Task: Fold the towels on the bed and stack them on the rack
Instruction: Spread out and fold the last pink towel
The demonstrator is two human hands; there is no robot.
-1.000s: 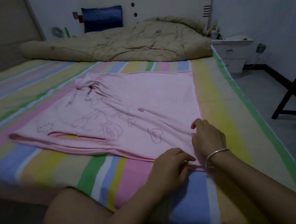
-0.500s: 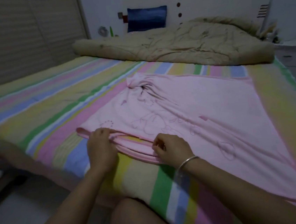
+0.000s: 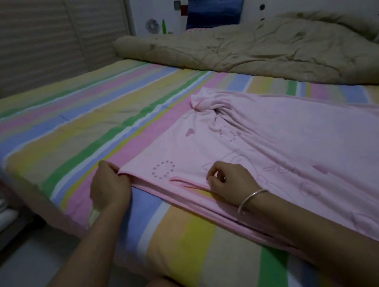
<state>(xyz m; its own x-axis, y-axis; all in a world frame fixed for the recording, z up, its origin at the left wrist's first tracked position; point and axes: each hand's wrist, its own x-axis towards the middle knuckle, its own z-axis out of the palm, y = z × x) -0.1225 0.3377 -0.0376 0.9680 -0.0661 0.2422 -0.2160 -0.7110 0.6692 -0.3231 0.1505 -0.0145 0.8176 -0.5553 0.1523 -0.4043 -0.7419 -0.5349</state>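
A wide bed [image 3: 65, 123] with a sheet striped in pink, blue, green and yellow fills most of the view. A beige quilt [image 3: 256, 52] lies rumpled across its far end, and a blue pillow [image 3: 215, 9] stands behind it against the wall. The pink towel [image 3: 301, 145] is spread on the right half of the bed. It is doubled over in layers along its near edge and bunched into a twist at its far left corner. The left hand [image 3: 109, 187] grips the towel's near left corner, fingers curled over the hem. The right hand [image 3: 232, 181] rests on top of the towel a little to the right, beside a loose loop of the folded edge. Its fingers are curled, but whether they pinch any cloth cannot be told. A silver bracelet [image 3: 251, 198] circles the right wrist
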